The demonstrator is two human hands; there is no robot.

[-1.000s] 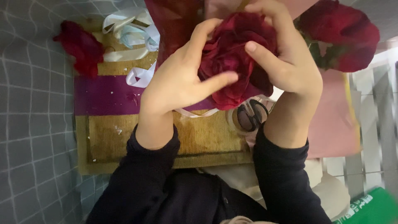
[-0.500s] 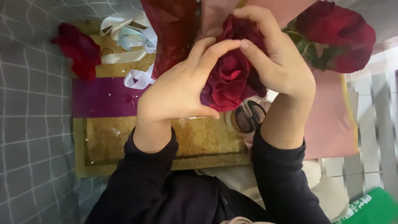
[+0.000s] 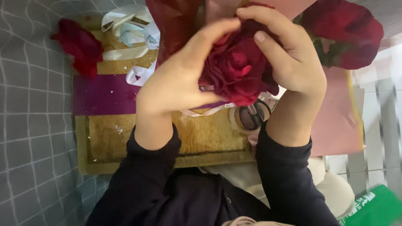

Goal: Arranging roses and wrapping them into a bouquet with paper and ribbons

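Fingers (image 3: 268,46) of both hands around red flower (image 3: 236,71)

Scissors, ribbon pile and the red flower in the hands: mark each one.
scissors (image 3: 250,117), head view, on the dark finger loops below the flower.
ribbon pile (image 3: 130,25), head view, on the pale loops at top.
red flower (image 3: 236,69), head view, on the petals between both hands.

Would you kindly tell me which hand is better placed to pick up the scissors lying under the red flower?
Probably the right hand: the scissors lie just below its wrist. The left hand sits further to the left, cupping the red flower from the side and beneath.
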